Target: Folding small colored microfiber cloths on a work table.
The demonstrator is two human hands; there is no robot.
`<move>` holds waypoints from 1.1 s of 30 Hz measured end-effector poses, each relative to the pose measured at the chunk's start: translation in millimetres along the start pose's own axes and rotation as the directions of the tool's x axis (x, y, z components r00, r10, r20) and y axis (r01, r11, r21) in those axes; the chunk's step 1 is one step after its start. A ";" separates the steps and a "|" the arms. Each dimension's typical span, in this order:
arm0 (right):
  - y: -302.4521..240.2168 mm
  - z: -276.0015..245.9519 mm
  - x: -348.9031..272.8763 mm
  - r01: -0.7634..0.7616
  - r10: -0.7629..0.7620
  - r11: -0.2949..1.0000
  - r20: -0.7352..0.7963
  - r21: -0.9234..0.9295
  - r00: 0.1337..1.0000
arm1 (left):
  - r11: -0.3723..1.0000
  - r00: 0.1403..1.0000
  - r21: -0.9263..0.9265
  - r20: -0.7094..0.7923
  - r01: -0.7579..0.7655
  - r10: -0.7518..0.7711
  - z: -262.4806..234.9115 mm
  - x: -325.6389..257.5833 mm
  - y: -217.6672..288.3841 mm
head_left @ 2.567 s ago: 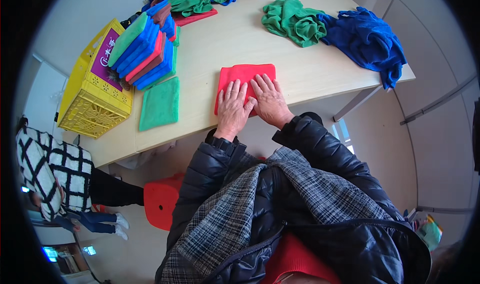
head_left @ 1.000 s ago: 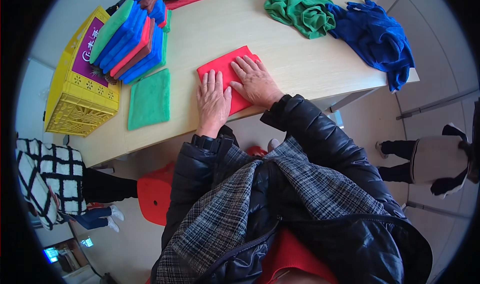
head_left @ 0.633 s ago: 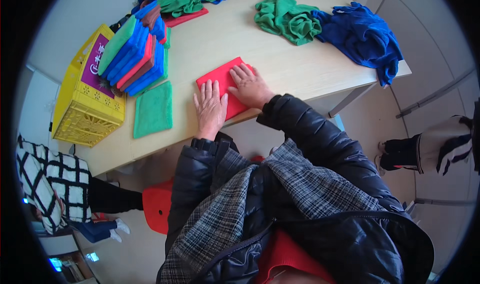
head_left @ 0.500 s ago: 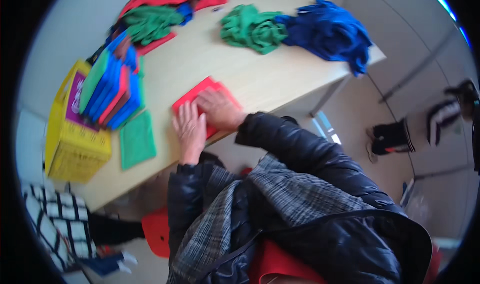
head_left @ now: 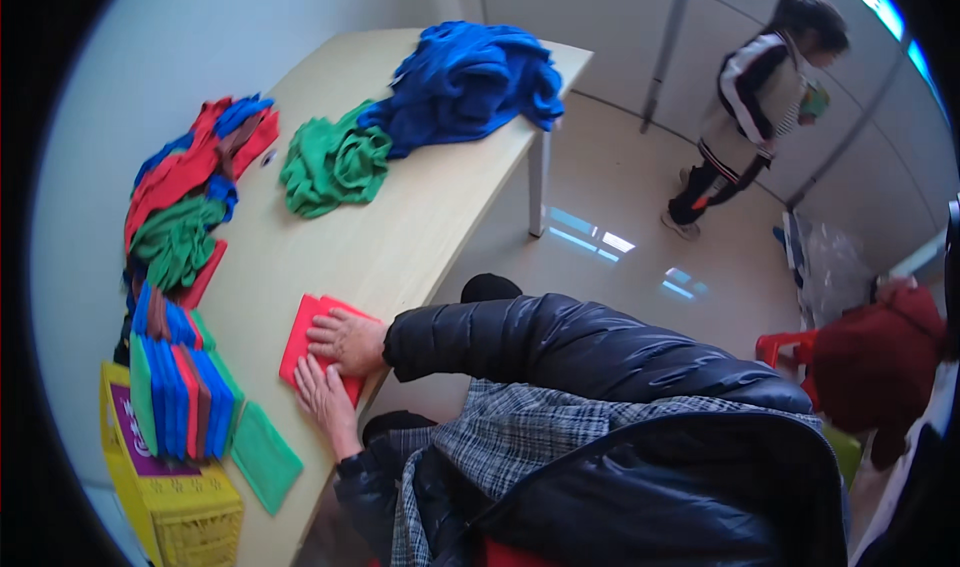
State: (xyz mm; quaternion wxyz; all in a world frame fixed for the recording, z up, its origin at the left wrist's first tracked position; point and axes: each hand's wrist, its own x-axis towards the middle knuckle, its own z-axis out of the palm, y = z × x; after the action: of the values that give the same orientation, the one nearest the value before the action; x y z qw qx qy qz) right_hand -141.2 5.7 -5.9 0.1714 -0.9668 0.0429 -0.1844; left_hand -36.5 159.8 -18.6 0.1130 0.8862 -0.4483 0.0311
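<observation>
Flat on the table by its near edge lies a folded red cloth [head_left: 297, 345]. My right hand [head_left: 346, 340] rests palm down across it, fingers stretched out. Just below, my left hand [head_left: 327, 399] presses on the cloth's near part, its fingers also extended and touching the right hand's heel or close to it. To the left is a folded green cloth [head_left: 266, 457], lying flat. Beside that stands a row of folded cloths [head_left: 187, 397] in green, blue, red and brown, packed upright against a yellow box [head_left: 195, 522] with a purple panel.
Crumpled blue cloth [head_left: 475, 82] and crumpled green cloth [head_left: 335, 165] lie toward the table's far end. A loose heap of red, blue and green cloths [head_left: 170, 192] lines the left side. Across the floor a person [head_left: 745, 107] stands, holding something green. A red stool [head_left: 785, 347] is at right.
The view has swung to the right, so the table appears further left and the standing person shows more fully. Both hands are still flat on the red cloth.
</observation>
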 end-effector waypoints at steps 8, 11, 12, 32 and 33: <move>1.3 17.1 -7.9 0.037 -0.053 0.996 -0.213 -0.079 0.976 | 0.994 0.997 0.078 -0.028 0.077 -0.075 -5.0 -4.5 -11.3; 12.6 11.2 -8.3 0.097 -0.112 0.991 -0.183 -0.092 0.977 | 0.997 0.997 0.049 -0.031 0.067 -0.065 -5.3 -0.1 0.9; 5.5 8.0 -6.3 0.118 -0.132 0.987 -0.125 -0.112 0.983 | 0.999 0.997 0.005 -0.056 0.052 -0.052 -2.9 -3.5 -9.5; 4.6 1.7 -17.4 0.050 -0.052 0.997 -0.025 -0.058 0.998 | 0.819 0.849 -0.569 -0.392 0.080 -0.355 -35.6 -103.9 15.1; -5.2 2.5 -16.2 0.099 -0.100 0.994 -0.016 -0.034 0.995 | 0.747 0.826 -0.658 -0.365 0.098 -0.430 -28.5 -118.8 6.1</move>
State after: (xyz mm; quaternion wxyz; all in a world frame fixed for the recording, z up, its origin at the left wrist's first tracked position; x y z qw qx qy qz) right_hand -155.2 13.7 -11.8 0.1455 -0.9689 -0.0007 -0.2003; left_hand -110.9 256.3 -8.5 0.5079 0.8179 -0.2539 0.0929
